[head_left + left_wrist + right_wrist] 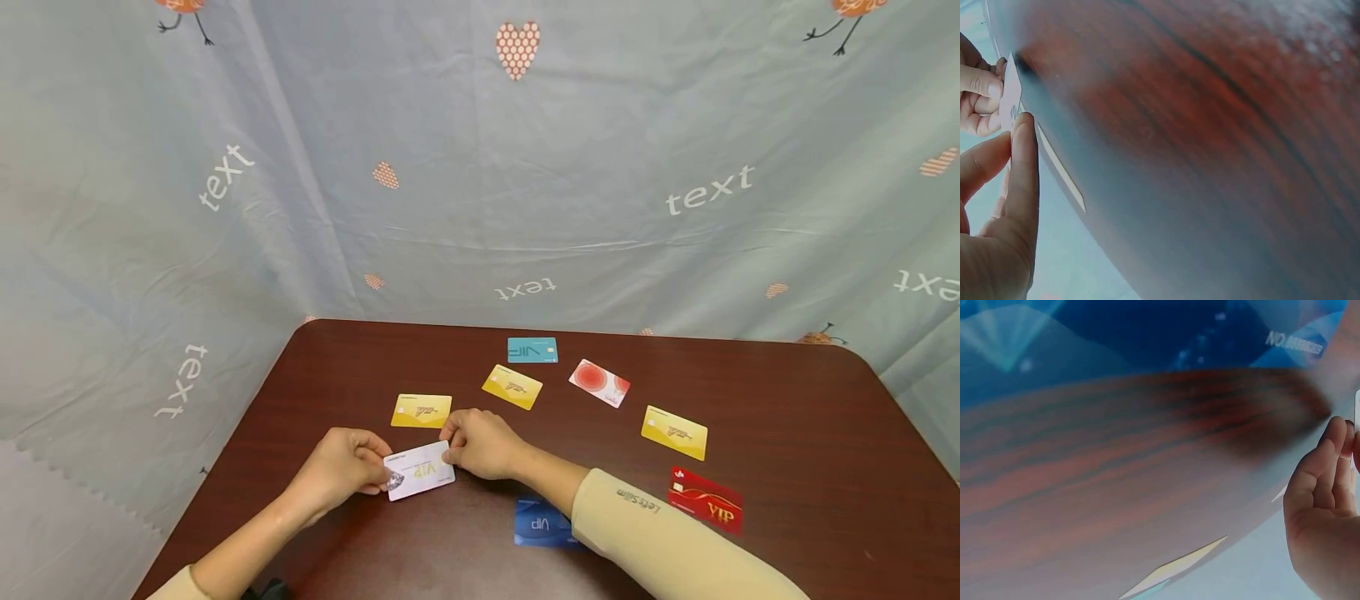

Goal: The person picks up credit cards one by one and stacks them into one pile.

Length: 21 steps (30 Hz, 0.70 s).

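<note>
Between both hands a white VIP card [420,472] is held face up, tilted slightly, over the near left part of the dark red-brown table [337,550]. My left hand [347,463] pinches its left end between thumb and fingers. The right hand [483,444] grips its opposite end near the upper corner. In the left wrist view the card [1011,94] shows nearly edge-on, with left fingertips on one end and the other hand beyond. Just behind the card lies a yellow card [422,411]. A blue VIP card [542,525] lies partly under the right forearm.
Farther back lie a teal card [532,350], another yellow card [513,387] and a white-and-red card [600,383]. To the right are a third yellow card [674,432] and a red VIP card [705,500] beside the right sleeve. A grey-blue patterned curtain [450,233] hangs behind the table.
</note>
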### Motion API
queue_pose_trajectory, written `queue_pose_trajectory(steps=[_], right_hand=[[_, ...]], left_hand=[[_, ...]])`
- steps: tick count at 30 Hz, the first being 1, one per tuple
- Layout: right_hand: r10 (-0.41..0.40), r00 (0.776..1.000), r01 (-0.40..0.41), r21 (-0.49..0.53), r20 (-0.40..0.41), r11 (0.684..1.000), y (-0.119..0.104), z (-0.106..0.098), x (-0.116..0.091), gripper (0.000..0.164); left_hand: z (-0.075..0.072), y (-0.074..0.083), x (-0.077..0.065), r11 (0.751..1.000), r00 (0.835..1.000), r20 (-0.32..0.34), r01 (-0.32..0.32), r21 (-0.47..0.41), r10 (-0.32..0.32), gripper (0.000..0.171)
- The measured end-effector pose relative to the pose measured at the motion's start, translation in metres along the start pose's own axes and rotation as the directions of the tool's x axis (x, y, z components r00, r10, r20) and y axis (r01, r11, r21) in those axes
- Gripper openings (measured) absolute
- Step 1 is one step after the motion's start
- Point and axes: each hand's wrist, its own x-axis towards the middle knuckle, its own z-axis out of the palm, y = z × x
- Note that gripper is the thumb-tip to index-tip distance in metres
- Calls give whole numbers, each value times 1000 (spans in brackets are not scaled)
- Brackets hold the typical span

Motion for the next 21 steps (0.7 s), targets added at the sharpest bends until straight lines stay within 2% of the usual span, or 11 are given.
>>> queue_pose_trajectory(steps=[8,21], right_hand=[[-3,1000,4,63,-13,998,-2,-5,-8,13],[-7,999,13,112,-52,994,0,-19,-28,15]], left_hand=[[-2,6,0,999,998,39,-42,-14,43,22],[6,18,0,993,990,89,-104,-60,109,25]])
